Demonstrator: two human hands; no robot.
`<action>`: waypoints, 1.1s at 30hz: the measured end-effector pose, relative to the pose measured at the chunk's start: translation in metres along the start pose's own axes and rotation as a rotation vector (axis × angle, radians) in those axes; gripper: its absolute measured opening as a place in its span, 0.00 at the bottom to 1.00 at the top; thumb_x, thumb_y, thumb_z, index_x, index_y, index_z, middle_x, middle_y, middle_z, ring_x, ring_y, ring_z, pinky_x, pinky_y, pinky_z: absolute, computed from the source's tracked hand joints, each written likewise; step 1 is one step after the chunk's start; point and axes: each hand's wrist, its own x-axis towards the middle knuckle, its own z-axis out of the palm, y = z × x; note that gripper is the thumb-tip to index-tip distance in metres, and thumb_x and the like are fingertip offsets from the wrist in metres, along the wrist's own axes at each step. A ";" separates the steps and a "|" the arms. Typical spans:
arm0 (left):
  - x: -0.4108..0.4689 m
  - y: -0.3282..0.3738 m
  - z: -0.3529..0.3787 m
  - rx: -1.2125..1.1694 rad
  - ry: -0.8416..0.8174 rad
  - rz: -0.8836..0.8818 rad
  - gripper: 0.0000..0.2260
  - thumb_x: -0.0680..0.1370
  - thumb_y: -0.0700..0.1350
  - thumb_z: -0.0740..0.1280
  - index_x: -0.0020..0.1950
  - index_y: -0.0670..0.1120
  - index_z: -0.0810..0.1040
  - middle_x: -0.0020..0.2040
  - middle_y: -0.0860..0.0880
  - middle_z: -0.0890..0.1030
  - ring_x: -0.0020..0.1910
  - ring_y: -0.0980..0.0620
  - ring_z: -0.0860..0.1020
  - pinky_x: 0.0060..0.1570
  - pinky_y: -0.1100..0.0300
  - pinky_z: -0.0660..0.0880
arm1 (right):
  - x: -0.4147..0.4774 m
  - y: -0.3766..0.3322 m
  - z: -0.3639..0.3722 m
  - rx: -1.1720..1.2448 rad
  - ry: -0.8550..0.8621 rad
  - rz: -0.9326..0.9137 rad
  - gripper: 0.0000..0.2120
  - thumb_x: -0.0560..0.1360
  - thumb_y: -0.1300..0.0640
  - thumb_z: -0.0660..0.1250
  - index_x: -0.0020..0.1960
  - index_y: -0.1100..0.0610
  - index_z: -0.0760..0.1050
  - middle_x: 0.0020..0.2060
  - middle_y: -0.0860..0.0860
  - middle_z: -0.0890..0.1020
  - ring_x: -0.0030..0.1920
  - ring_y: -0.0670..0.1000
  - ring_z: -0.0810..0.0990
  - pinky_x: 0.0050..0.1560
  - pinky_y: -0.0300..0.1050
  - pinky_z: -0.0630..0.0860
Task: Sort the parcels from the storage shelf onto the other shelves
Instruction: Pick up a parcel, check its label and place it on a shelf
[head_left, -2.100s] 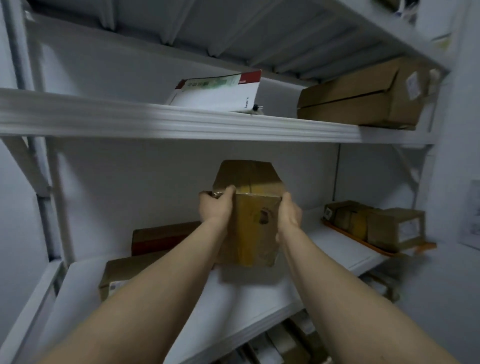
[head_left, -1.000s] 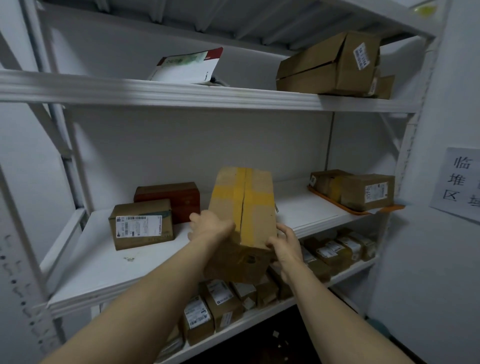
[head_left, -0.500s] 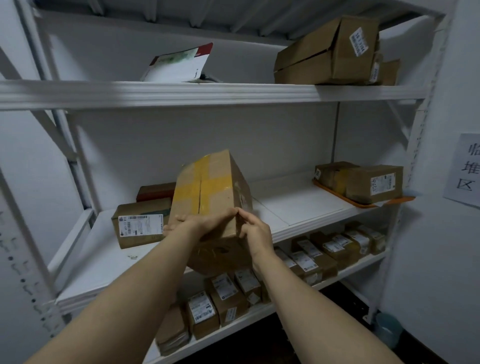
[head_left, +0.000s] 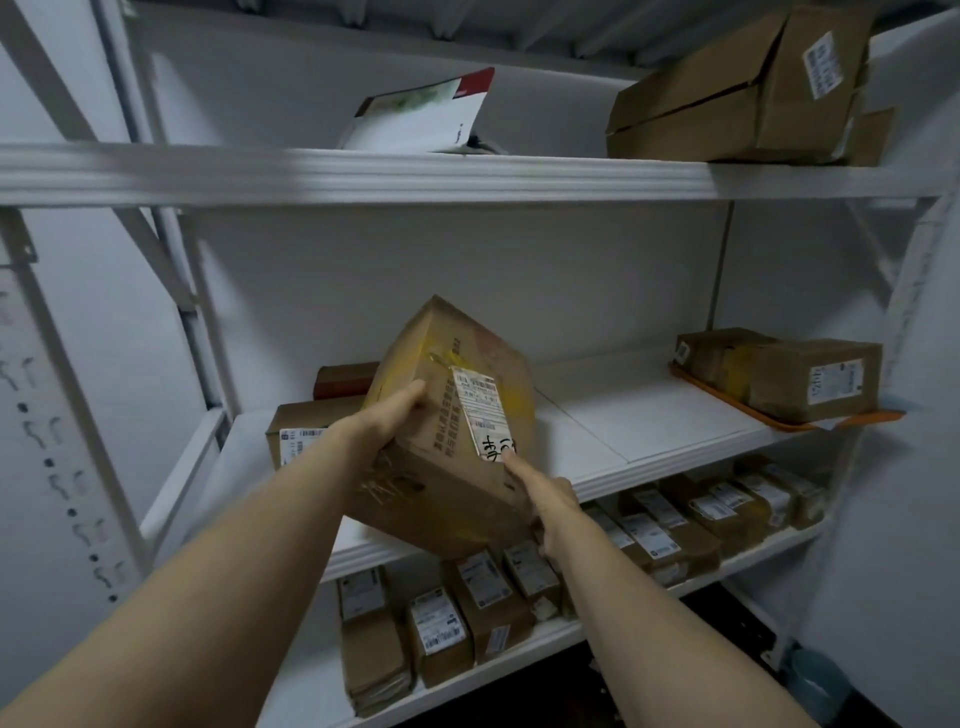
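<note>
The parcel, a brown cardboard box crossed with yellow tape, is held in the air in front of the middle shelf, tilted with one corner up. A white shipping label on its facing side carries a barcode and fine print too small to read. At the label's lower end are large black handwritten characters, partly covered by a fingertip. A column of dark printed Chinese characters runs beside the label, too blurred to make out.

The left grip clasps the parcel's left face, fingers laid over the cardboard and thumb hidden. The right grip lays a straight index finger on the handwritten part of the label. Its other fingers are folded at the box's lower right corner, and I cannot tell whether they bear it.

Behind the parcel on the middle shelf sit a brown box with a barcode label and a dark red box. At the right end an orange tray holds two labelled cartons. The upper shelf bears a white mailer with a red band and a large carton with a white label. The lower shelf holds a row of small labelled parcels.
</note>
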 end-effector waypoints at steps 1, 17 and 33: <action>0.000 -0.002 -0.004 -0.013 -0.008 -0.016 0.19 0.78 0.56 0.57 0.56 0.43 0.77 0.46 0.43 0.82 0.42 0.46 0.80 0.50 0.55 0.74 | 0.001 0.002 0.006 0.007 -0.059 0.022 0.58 0.50 0.32 0.79 0.72 0.55 0.64 0.68 0.57 0.72 0.66 0.61 0.71 0.66 0.63 0.68; 0.008 -0.005 0.062 -0.221 -0.188 -0.111 0.17 0.82 0.53 0.52 0.41 0.46 0.73 0.33 0.46 0.78 0.36 0.51 0.71 0.31 0.59 0.63 | -0.005 -0.025 -0.056 0.027 0.285 -0.259 0.22 0.71 0.53 0.75 0.62 0.58 0.74 0.55 0.56 0.80 0.56 0.59 0.78 0.60 0.57 0.76; -0.009 -0.004 0.066 -0.404 0.039 -0.110 0.20 0.79 0.60 0.57 0.61 0.46 0.69 0.42 0.46 0.72 0.35 0.50 0.67 0.50 0.52 0.66 | -0.032 -0.043 -0.054 -0.076 0.338 -0.436 0.17 0.76 0.50 0.63 0.62 0.57 0.76 0.58 0.55 0.79 0.57 0.58 0.76 0.61 0.55 0.74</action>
